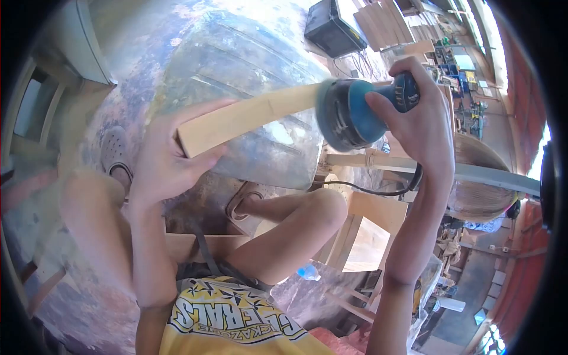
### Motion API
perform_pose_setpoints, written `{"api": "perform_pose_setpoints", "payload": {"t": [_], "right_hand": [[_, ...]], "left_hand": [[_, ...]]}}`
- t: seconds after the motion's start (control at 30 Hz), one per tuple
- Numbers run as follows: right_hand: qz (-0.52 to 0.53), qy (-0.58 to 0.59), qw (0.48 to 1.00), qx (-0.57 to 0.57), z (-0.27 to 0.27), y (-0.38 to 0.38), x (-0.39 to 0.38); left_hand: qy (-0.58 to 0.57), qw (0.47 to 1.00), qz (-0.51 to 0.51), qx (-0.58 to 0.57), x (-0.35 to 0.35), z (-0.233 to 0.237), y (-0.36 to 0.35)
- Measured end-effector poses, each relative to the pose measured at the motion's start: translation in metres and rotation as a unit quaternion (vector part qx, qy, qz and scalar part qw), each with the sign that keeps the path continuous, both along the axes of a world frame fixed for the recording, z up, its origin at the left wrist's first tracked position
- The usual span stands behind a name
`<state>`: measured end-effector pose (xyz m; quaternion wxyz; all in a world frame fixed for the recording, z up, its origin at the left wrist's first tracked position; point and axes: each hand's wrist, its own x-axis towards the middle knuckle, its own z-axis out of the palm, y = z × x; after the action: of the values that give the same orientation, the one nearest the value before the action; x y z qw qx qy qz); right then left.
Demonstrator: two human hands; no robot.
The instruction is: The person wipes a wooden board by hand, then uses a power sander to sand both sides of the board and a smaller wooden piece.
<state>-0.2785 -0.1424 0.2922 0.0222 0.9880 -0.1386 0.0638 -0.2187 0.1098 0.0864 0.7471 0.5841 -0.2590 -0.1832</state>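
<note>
My left hand (163, 157) is closed around the near end of a pale, slightly curved wooden piece (251, 115), the thumb below it and the fingers behind. The far end of the wood meets the pad side of a blue orbital sander (361, 112). Wrapped over the sander's dark grip is my right hand (423, 121), which holds the tool on its side. The contact between pad and wood is partly hidden by the blurred disc. A black cord (370, 190) hangs near my right wrist.
Beneath the wood lies a worn grey panel (236, 71). A black box (334, 29) and stacked planks (381, 23) stand farther off. To the right of my knee are a wooden box (364, 245) and a small plastic bottle (308, 272).
</note>
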Motion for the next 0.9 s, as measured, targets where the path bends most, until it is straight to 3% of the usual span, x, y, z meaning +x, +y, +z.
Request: {"api": "perform_pose_setpoints", "payload": {"t": [0.07,0.37,0.57,0.7,0.9], "right_hand": [[-0.067,0.019,0.997,0.036,0.002,-0.007,0.006],[0.041,-0.016,0.999,0.023,-0.002,0.027,-0.003],[-0.024,0.001,1.0,0.002,-0.002,-0.01,0.005],[0.048,-0.013,0.999,0.011,-0.001,0.001,0.001],[0.096,0.005,0.995,0.001,0.003,0.067,-0.019]], "left_hand": [[-0.004,1.0,-0.008,-0.006,0.001,-0.001,0.0],[0.016,0.999,-0.018,0.03,0.002,0.0,0.002],[-0.012,0.998,-0.028,0.048,0.001,0.004,0.004],[0.041,0.995,-0.056,0.074,0.004,0.004,0.005],[-0.041,0.999,0.015,-0.002,-0.002,-0.003,-0.002]]}}
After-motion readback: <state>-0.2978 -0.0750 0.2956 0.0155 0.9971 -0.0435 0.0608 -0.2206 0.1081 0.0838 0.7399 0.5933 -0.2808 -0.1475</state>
